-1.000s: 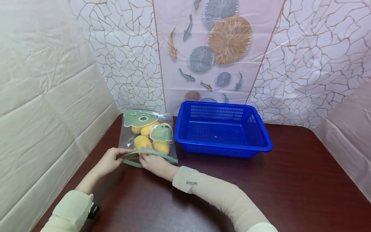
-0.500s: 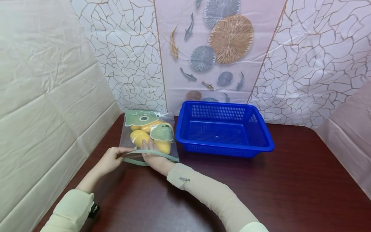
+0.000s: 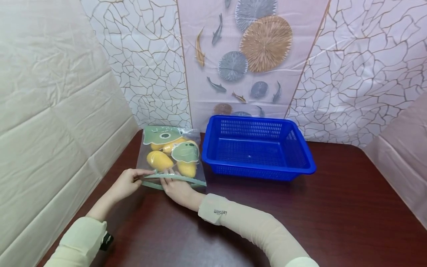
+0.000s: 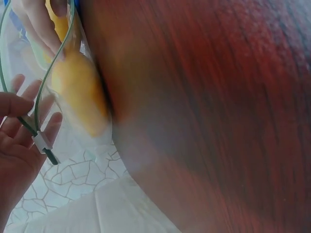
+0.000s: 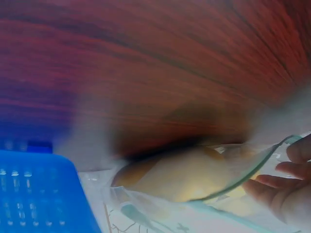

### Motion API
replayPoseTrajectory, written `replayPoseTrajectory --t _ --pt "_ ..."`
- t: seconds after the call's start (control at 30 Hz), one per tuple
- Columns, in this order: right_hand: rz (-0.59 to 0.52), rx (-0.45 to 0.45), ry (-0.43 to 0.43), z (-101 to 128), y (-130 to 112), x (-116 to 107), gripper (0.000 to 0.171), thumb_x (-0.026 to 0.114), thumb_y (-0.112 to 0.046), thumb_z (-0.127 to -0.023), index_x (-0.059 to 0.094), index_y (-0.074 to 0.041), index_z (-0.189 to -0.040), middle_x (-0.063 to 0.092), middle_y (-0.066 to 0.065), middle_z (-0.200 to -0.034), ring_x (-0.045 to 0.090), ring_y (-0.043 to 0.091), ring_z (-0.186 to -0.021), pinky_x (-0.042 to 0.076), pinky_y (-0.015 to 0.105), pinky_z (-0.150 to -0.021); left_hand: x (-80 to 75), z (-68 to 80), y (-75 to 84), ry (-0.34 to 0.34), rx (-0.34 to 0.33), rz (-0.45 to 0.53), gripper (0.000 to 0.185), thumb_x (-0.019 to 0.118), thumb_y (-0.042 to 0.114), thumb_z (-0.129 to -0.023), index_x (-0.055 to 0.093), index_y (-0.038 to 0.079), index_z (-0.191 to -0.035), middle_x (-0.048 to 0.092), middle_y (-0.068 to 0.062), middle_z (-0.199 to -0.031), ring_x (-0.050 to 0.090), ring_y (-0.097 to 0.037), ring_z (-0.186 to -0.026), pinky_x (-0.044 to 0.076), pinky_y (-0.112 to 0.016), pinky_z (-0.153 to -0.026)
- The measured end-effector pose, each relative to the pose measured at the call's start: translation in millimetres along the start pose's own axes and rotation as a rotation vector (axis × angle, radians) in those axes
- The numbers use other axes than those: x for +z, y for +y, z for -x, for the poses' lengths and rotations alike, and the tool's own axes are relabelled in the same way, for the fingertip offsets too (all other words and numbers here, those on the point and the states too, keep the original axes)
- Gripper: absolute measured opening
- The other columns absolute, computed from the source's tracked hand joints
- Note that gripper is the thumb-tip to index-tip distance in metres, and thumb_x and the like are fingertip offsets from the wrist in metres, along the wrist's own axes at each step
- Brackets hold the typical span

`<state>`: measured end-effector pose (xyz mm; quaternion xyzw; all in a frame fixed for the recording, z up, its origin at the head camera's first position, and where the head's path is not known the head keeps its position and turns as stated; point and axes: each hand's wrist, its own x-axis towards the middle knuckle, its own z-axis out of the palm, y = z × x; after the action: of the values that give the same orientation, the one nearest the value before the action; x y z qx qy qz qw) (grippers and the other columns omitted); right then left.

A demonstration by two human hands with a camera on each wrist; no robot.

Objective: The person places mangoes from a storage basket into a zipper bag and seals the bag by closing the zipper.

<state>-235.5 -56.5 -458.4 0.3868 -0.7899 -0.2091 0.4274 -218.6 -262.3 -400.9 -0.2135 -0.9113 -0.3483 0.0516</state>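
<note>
At the far left of the dark red table (image 3: 333, 222), against the backdrop, lies a clear zip bag (image 3: 146, 155) printed with green shapes and holding several yellow fruits (image 3: 159, 160). Your left hand (image 3: 125, 184) pinches the near left end of its green zip strip (image 3: 186, 180), right by the small slider, so the mouth gapes towards you. Just beside it, your right hand (image 3: 176, 189) reaches into that mouth; its fingers are partly hidden by the strip and film, so I cannot tell whether they grasp a fruit. To the right, just beside the bag, stands an empty-looking blue plastic basket (image 3: 308, 163).

The bag's film looks thin, slack and slippery; it will likely sag under the fruit, so take it by the stiffer zip strip or support it from below. The fruits seem firm and smooth, best cupped whole.

Compared with half a second ago, your right hand has drawn slightly back towards you, and the near left fruit lies lower in the bag.
</note>
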Motion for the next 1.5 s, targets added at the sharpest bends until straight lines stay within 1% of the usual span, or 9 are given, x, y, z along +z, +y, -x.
replayPoseTrajectory --t 0.17,0.33,0.5,0.67,0.93,1.17,1.27,1.4,1.5 --pt "-0.05 -0.057 -0.034 8 4 -6 0.034 0.045 -0.019 -0.096 0.059 -0.018 -0.127 0.064 0.0 -0.117 0.062 0.011 -0.103 0.052 0.019 -0.078 -1.7 1.0 -1.2 0.0 -0.002 0.009 0.042 0.051 -0.02 -0.076 0.069 -0.002 -0.109 0.068 -0.02 -0.108 0.059 -0.01 -0.089 0.05 -0.024 -0.07" --pt "-0.12 -0.098 -0.086 11 5 -16 0.034 0.045 -0.018 -0.097 0.059 -0.018 -0.128 0.066 -0.003 -0.111 0.064 0.006 -0.09 0.051 0.015 -0.062 -3.7 5.8 -5.9 -0.015 0.008 0.017 0.036 0.056 -0.016 -0.079 0.068 -0.001 -0.11 0.069 -0.018 -0.109 0.057 0.001 -0.092 0.049 -0.018 -0.069" --pt "-0.178 -0.137 -0.07 8 7 -25 0.031 0.046 -0.015 -0.096 0.061 -0.017 -0.123 0.068 -0.004 -0.104 0.064 0.008 -0.088 0.052 0.017 -0.065 -10.3 10.5 -10.8 -0.027 0.014 0.068 0.029 0.066 -0.006 -0.081 0.068 -0.002 -0.109 0.069 -0.02 -0.106 0.058 0.004 -0.089 0.05 -0.019 -0.066" --pt "-0.189 -0.209 -0.138 12 9 -36 0.034 0.045 -0.014 -0.096 0.058 -0.018 -0.127 0.067 -0.004 -0.098 0.064 0.008 -0.085 0.052 0.019 -0.069 -10.0 16.7 -17.6 -0.005 0.041 0.102 0.027 0.072 0.003 -0.079 0.069 -0.003 -0.105 0.069 -0.02 -0.102 0.061 0.004 -0.091 0.052 -0.018 -0.071" --pt "-0.227 -0.307 -0.136 14 10 -53 0.034 0.046 -0.017 -0.095 0.058 -0.02 -0.126 0.066 -0.007 -0.095 0.062 0.009 -0.081 0.051 0.021 -0.07 -13.7 29.9 -27.3 0.086 0.074 -0.012 0.024 0.077 0.004 -0.075 0.072 0.003 -0.098 0.072 -0.014 -0.094 0.062 0.002 -0.084 0.051 -0.018 -0.07" --pt "-0.241 -0.356 0.025 14 10 -56 0.028 0.039 -0.017 -0.097 0.06 -0.021 -0.115 0.062 -0.009 -0.1 0.057 0.009 -0.09 0.047 0.021 -0.074 -16.3 36.0 -28.9 0.042 0.063 -0.022 0.046 0.082 0.009 -0.069 0.067 0.002 -0.112 0.07 -0.016 -0.105 0.061 0.003 -0.092 0.049 -0.017 -0.071" --pt "-0.229 -0.361 0.115 11 13 -56 0.028 0.036 -0.016 -0.098 0.06 -0.022 -0.11 0.061 -0.009 -0.1 0.055 0.009 -0.09 0.045 0.021 -0.073 -14.8 35.0 -31.0 0.017 0.128 -0.055 0.059 0.083 0.003 -0.064 0.061 0.001 -0.119 0.067 -0.016 -0.112 0.06 -0.001 -0.097 0.045 -0.012 -0.075" --pt "-0.213 -0.382 0.204 8 18 -57 0.029 0.034 -0.015 -0.098 0.061 -0.021 -0.108 0.061 -0.008 -0.099 0.055 0.009 -0.088 0.044 0.022 -0.072 -12.5 33.7 -33.9 0.009 0.255 -0.228 0.069 0.081 -0.012 -0.054 0.06 0.003 -0.118 0.063 -0.017 -0.116 0.057 -0.024 -0.109 0.033 -0.003 -0.089" --pt "-0.206 -0.382 0.227 6 22 -56 0.031 0.032 -0.013 -0.098 0.061 -0.021 -0.107 0.061 -0.008 -0.098 0.056 0.01 -0.089 0.044 0.022 -0.072 -11.4 31.8 -34.8 0.021 0.304 -0.37 0.067 0.077 -0.016 -0.052 0.064 0.008 -0.114 0.061 -0.017 -0.119 0.055 -0.041 -0.111 0.034 -0.008 -0.09"
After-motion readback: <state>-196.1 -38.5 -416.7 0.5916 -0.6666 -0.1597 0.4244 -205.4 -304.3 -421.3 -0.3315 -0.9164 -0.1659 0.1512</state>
